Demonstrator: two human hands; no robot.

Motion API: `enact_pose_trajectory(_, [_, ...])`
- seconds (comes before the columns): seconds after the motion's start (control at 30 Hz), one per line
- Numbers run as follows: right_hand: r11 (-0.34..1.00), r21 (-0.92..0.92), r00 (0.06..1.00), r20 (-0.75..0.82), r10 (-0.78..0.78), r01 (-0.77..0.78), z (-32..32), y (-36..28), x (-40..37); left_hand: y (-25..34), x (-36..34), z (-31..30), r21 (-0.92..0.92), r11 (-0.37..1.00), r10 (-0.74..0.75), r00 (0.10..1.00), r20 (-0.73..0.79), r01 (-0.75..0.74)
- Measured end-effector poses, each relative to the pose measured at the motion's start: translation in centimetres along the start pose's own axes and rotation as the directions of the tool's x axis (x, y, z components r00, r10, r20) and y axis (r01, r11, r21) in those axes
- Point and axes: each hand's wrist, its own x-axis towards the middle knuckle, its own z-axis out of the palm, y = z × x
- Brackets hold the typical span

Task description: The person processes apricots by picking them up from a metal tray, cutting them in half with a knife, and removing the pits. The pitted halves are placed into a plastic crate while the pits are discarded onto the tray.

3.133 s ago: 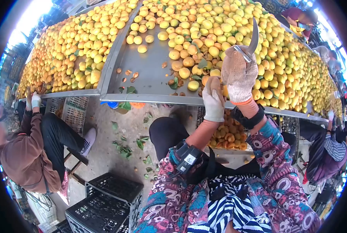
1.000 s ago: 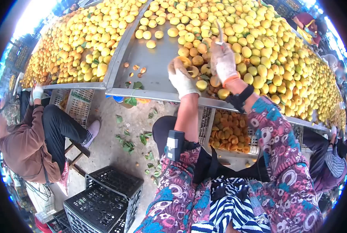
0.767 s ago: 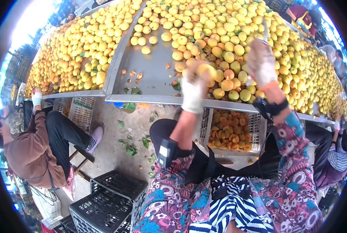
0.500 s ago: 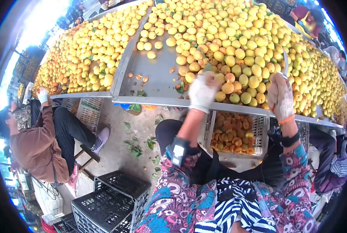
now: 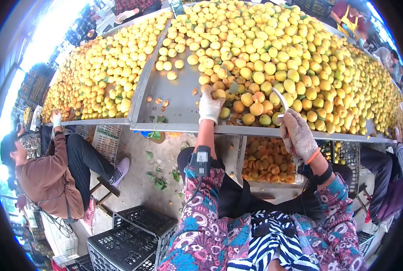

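Note:
My left hand (image 5: 210,108), in a white glove, is at the front edge of the metal sorting table (image 5: 165,86), its fingers closed round a yellow apricot (image 5: 218,94). A gloved fist, my right hand (image 5: 297,133), grips a knife (image 5: 281,99) over the table's front rim. The curved blade points up and left over the heaped apricots (image 5: 273,54); part of the handle is hidden in the fist. Below the rim, between my knees, a crate (image 5: 241,158) holds halved apricots (image 5: 267,160).
A metal divider (image 5: 149,72) separates a second apricot heap on the left. Black crates (image 5: 124,244) stand by my left side. A person in brown (image 5: 48,180) sits at left, near a white crate (image 5: 105,142). Leaves (image 5: 158,180) litter the floor.
My left hand has moved left along the table edge to an apricot. My right hand has come down and left with the knife, whose blade now leans left.

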Motion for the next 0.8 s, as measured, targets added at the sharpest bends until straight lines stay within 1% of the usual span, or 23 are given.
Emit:
enact_pose_trajectory(0.03, [0.999, -0.035, 0.999, 0.018, -0.034, 0.034, 0.4, 0.0, 0.1, 0.4, -0.4, -0.1, -0.283, 0.957, 0.073, 0.997, 0.014, -0.066])
enact_pose_trajectory(0.07, [0.995, -0.082, 0.998, 0.037, -0.046, 0.049, 0.5, 0.0, 0.3, 0.9, -0.7, 0.0, -0.543, 0.831, 0.147, 0.989, 0.007, -0.12])
enact_pose_trajectory(0.1, [0.99, -0.122, 0.996, 0.051, -0.068, 0.074, 0.9, -0.2, 0.3, 1.7, -1.3, -0.2, -0.757, 0.634, 0.216, 0.976, -0.021, -0.156])
enact_pose_trajectory(0.13, [0.981, -0.164, 0.994, 0.067, -0.09, 0.1, 1.7, -0.6, 0.4, 2.5, -1.9, -0.5, -0.816, 0.561, 0.236, 0.972, -0.005, -0.141])
enact_pose_trajectory(0.17, [0.97, -0.207, 0.99, 0.086, -0.11, 0.126, 2.4, -0.9, 0.5, 3.6, -2.7, -1.4, -0.846, 0.519, 0.243, 0.97, 0.012, -0.12])
enact_pose_trajectory(0.23, [0.913, -0.332, 0.971, 0.1, -0.217, 0.238, 3.7, -1.1, 1.0, 5.4, -3.9, -3.0, -0.9, 0.43, 0.261, 0.964, 0.041, -0.078])
enact_pose_trajectory(0.27, [0.872, -0.392, 0.957, 0.112, -0.269, 0.291, 4.2, -1.1, 1.3, 5.5, -4.1, -3.5, -0.955, 0.297, 0.341, 0.935, 0.099, -0.007])
enact_pose_trajectory(0.33, [0.753, -0.516, 0.91, 0.166, -0.38, 0.409, 5.2, -1.5, 1.9, 5.1, -3.9, -3.9, -0.964, 0.266, 0.363, 0.923, 0.124, 0.024])
enact_pose_trajectory(0.4, [0.682, -0.555, 0.873, 0.207, -0.442, 0.477, 5.8, -1.6, 2.7, 5.4, -4.0, -4.6, -0.975, 0.221, 0.409, 0.904, 0.127, 0.036])
enact_pose_trajectory(0.47, [0.621, -0.581, 0.839, 0.236, -0.491, 0.527, 6.5, -1.6, 3.2, 5.0, -3.7, -4.6, -0.975, 0.211, 0.462, 0.886, 0.042, -0.064])
enact_pose_trajectory(0.5, [0.622, -0.605, 0.856, 0.227, -0.464, 0.497, 7.0, -1.9, 3.1, 4.9, -3.6, -4.8, -0.972, 0.207, 0.487, 0.874, 0.001, -0.114])
enact_pose_trajectory(0.57, [0.619, -0.654, 0.889, 0.205, -0.409, 0.436, 8.3, -2.8, 2.6, 4.8, -4.1, -5.3, -0.973, 0.208, 0.439, 0.899, 0.001, -0.101])
enact_pose_trajectory(0.6, [0.596, -0.64, 0.862, 0.236, -0.448, 0.485, 8.7, -2.7, 2.7, 4.9, -4.3, -5.6, -0.973, 0.209, 0.415, 0.91, 0.001, -0.094])
enact_pose_trajectory(0.67, [0.544, -0.606, 0.799, 0.297, -0.523, 0.581, 9.5, -2.5, 2.6, 4.6, -4.3, -6.2, -0.961, 0.242, 0.44, 0.898, -0.011, -0.13])
enact_pose_trajectory(0.7, [0.554, -0.604, 0.807, 0.299, -0.509, 0.573, 9.9, -2.5, 2.6, 4.6, -4.4, -6.5, -0.955, 0.258, 0.453, 0.891, -0.016, -0.148])
enact_pose_trajectory(0.8, [0.564, -0.617, 0.828, 0.304, -0.472, 0.548, 10.7, -2.8, 2.5, 5.0, -5.4, -7.9, -0.99, 0.133, 0.416, 0.903, 0.103, 0.052])
